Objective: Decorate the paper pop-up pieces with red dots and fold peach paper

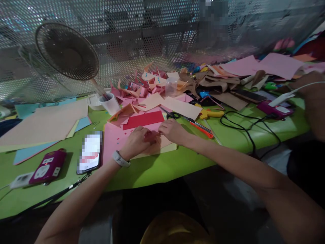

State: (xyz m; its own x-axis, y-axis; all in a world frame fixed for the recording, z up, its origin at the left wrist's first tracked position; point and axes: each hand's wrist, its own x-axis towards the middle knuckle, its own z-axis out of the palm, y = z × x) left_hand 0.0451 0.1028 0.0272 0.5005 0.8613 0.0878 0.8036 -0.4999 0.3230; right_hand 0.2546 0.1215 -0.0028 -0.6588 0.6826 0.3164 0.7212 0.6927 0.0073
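My left hand (137, 141), with a pale watch at the wrist, is closed with its fingertips on a small piece of reddish-pink paper (151, 135). Opposite it, my right hand (173, 131) pinches the other side of the same piece. Fingers partly hide the paper, so its folds are unclear. Beneath lie pink sheets (109, 144) with small red and blue bits, and a cream sheet edge. Just beyond my hands rests a flat red paper strip (144, 119). Black-handled scissors (173, 115) lie beyond my right hand, near an orange cutter (203, 130).
A phone (90, 150) with a lit screen and a purple power strip (48, 166) are at left. A fan (67, 52) stands behind a white cup (109, 103). Folded paper pieces (142, 86) pile up at the back. Right are a yellow glue gun (212, 113), black cables and another person's arm (313, 101).
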